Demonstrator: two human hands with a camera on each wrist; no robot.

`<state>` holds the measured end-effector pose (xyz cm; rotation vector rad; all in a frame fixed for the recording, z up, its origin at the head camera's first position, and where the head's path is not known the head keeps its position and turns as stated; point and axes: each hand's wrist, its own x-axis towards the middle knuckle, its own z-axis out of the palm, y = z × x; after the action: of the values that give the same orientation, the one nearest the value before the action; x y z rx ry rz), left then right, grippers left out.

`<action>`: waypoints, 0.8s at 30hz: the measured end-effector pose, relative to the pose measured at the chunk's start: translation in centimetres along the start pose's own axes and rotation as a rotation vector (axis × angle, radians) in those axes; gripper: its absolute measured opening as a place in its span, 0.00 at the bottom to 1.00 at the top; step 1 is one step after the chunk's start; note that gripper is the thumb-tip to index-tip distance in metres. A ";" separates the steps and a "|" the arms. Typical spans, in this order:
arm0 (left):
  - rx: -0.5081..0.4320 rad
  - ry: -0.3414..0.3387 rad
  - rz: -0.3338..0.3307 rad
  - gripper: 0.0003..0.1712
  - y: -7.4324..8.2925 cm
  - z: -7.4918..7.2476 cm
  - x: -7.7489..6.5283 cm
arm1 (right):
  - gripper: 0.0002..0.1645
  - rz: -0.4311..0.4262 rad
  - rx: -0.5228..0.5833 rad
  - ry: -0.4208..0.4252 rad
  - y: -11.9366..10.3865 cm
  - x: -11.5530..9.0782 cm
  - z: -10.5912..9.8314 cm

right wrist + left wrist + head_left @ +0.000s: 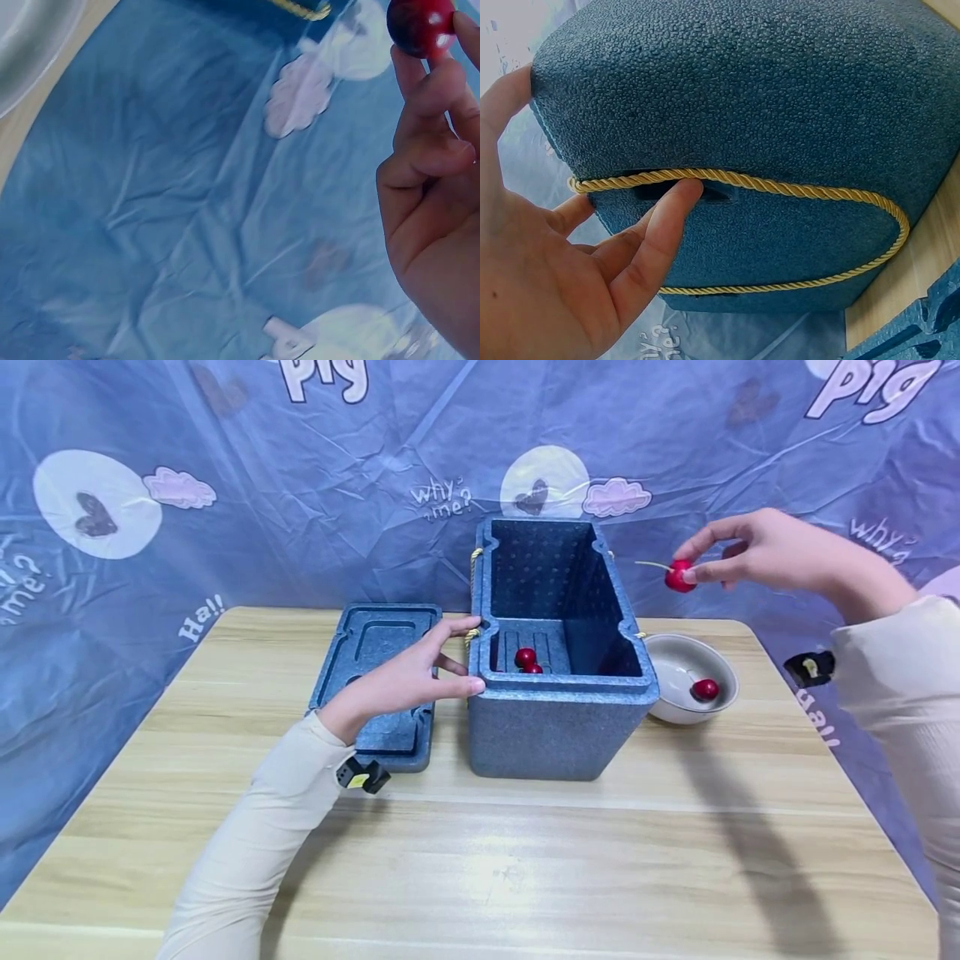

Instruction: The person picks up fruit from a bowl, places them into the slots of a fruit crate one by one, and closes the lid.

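A red cherry [680, 577] with a pale stem is pinched in my right hand [780, 556], raised to the right of the blue foam box [555, 727]. The right wrist view shows the cherry [421, 27] between thumb and fingertips. My left hand [408, 672], thumb and fingers spread, touches the box's left side near its rim. In the left wrist view, a finger of the left hand [562, 262] meets the yellow rope [795, 189] on that side. Inside the uncovered box lie two red cherries [526, 657]. A white bowl [678, 714] holds another cherry [705, 690].
Left of the box, the blue foam lid [393, 647] lies flat on the wooden table [525, 860], partly behind the left arm. The bowl stands close against the box's right side. A blue printed cloth [300, 510] hangs behind the table.
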<state>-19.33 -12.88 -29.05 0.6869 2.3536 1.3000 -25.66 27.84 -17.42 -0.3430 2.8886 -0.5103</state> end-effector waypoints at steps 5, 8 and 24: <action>-0.004 0.001 0.005 0.46 0.0 0.0 0.0 | 0.24 -0.064 -0.004 -0.006 -2.6 0.5 0.3; -0.004 -0.001 0.007 0.46 0.0 0.0 0.0 | 0.23 -0.106 0.023 -0.011 -3.7 0.7 0.7; 0.008 0.003 0.018 0.46 0.0 0.0 0.0 | 0.16 -0.312 0.123 -0.071 -7.5 2.4 4.3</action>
<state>-19.35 -12.86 -29.09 0.7102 2.3612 1.3008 -25.52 19.04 -19.07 -0.7813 2.7301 -0.7058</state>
